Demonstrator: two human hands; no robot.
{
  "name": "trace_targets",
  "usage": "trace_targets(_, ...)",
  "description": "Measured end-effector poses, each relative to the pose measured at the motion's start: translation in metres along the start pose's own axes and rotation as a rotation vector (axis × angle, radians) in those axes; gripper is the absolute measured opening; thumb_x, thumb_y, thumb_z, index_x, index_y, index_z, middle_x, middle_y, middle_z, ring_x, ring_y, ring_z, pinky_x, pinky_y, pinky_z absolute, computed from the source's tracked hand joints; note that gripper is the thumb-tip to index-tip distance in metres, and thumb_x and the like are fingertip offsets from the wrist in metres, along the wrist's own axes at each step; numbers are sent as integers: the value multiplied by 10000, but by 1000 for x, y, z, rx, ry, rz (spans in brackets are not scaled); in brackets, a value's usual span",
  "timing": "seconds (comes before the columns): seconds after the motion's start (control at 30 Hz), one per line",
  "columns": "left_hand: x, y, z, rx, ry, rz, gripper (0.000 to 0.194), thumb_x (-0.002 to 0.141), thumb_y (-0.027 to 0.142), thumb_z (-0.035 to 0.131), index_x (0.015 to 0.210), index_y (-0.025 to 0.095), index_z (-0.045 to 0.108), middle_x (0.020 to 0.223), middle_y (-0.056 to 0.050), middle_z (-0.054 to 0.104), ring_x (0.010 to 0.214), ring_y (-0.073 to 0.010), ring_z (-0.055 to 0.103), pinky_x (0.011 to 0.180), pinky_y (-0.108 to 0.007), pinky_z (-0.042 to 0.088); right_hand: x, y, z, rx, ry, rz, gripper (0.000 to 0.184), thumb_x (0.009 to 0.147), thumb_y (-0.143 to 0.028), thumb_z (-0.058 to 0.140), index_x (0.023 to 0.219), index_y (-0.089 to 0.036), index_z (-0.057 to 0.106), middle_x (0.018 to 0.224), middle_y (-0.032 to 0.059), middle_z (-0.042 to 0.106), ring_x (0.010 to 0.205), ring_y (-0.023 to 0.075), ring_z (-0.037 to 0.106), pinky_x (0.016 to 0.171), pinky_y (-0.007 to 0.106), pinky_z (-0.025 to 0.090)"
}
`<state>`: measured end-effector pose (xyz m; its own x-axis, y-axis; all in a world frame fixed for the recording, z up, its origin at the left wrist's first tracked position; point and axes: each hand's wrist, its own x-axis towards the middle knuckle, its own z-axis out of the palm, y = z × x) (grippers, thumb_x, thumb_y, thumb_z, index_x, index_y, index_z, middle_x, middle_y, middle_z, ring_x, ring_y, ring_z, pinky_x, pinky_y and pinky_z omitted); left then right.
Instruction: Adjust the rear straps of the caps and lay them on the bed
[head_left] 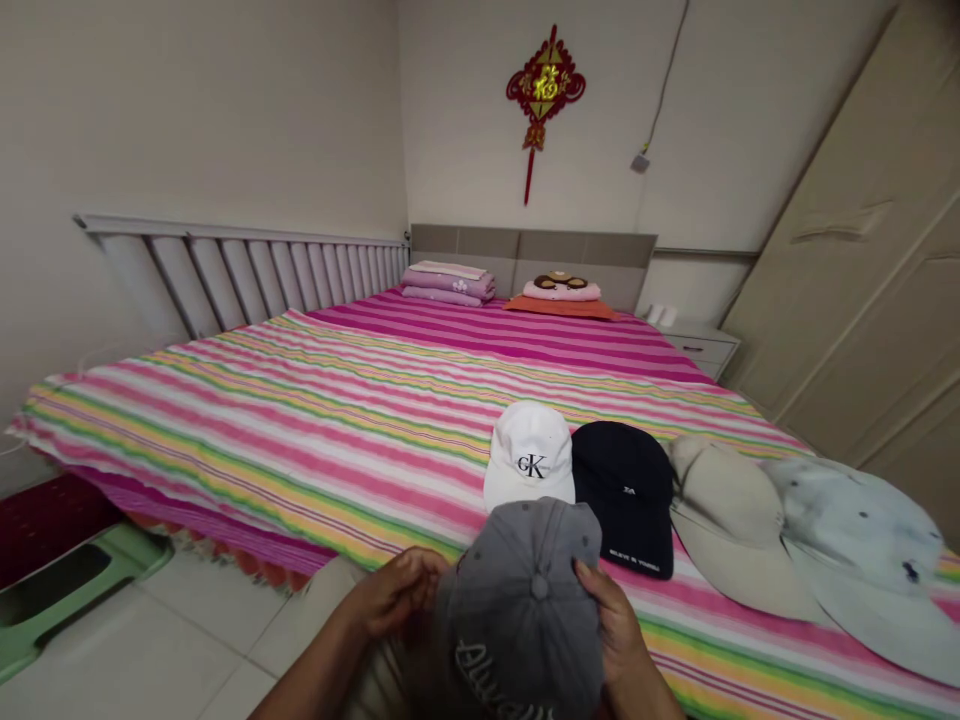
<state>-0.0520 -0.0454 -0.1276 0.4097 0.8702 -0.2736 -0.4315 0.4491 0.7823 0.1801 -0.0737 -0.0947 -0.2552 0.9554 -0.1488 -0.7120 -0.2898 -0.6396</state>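
A grey cap [521, 610] with white lettering is held low in front of me, over the near edge of the striped bed [300, 420]. My left hand [397, 590] grips its left side with curled fingers. My right hand [619, 625] holds its right side, thumb on the crown. Just beyond it on the bed lie a white cap [529, 455] with a black logo and a black cap [626, 495]. To their right lie a beige brimmed hat [731, 525] and a pale blue brimmed hat [862, 550].
Folded pink bedding [448, 283] and a pillow stack [562, 293] sit at the headboard. A white nightstand [697, 342] and wardrobe doors [870, 280] stand on the right. A green stool [67, 590] is on the tiled floor at left. A red ornament [545, 90] hangs on the wall.
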Motion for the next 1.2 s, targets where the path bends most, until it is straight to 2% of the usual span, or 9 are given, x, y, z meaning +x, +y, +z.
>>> trace_targets(0.07,4,13,17,73,-235,-64,396,511,409,751,714,80,666,662,-127,667,650,-243,631,643,-320,458,-4,4,0,-57,12,-35,236,529,-272,730,727,-165,658,713,89,703,780,304,646,736,463,467)
trace_targets(0.13,7,22,34,38,-350,-38,403,511,381,757,787,103,660,731,-112,678,756,-262,632,707,-333,446,-9,7,0,-168,18,-50,323,532,-240,738,832,-174,637,730,68,699,743,280,648,698,427,479)
trace_targets(0.3,8,28,57,-167,-292,92,337,461,310,781,695,113,642,595,-40,639,570,-166,593,591,-261,432,-23,3,-2,-506,-109,9,335,560,-261,749,851,-178,604,682,13,659,651,197,622,611,302,470)
trace_targets(0.53,2,26,61,-26,-276,59,275,495,194,763,733,112,651,643,-36,649,552,-107,561,540,-197,390,-33,-3,7,-295,-241,3,690,588,-605,629,1114,-168,537,833,83,626,689,194,582,630,309,446)
trace_targets(0.63,0,25,66,70,-266,36,268,538,214,746,771,110,667,617,-25,642,529,-81,541,530,-180,375,-28,-5,13,-415,-162,-5,517,667,-539,615,997,-142,597,612,21,577,438,67,432,420,171,302)
trace_targets(0.73,-3,27,71,205,-238,-16,227,582,239,725,769,122,675,619,-16,639,526,-68,525,541,-180,370,-23,-6,19,-590,-95,-36,323,671,-370,680,898,-153,602,552,-36,517,393,24,334,388,144,228)
trace_targets(0.87,-7,31,73,357,-315,-65,238,558,283,740,721,132,655,595,22,577,501,-50,445,490,-174,310,-22,-7,30,-899,-45,-226,244,749,-311,582,954,-179,582,599,-30,515,455,73,421,420,184,340)
trace_targets(1.03,-6,28,70,445,-345,14,242,560,296,738,665,133,593,582,45,514,525,-49,402,514,-178,289,-27,-8,39,-1521,-197,-730,235,775,-173,524,1004,-197,571,897,75,626,797,180,580,676,291,470)
trace_targets(1.2,-7,27,72,488,-324,42,249,565,313,727,635,131,572,560,45,504,500,-48,378,498,-185,282,-31,-9,44,-1816,-184,-1032,178,843,-203,466,986,-173,569,841,78,658,737,182,604,630,297,474)
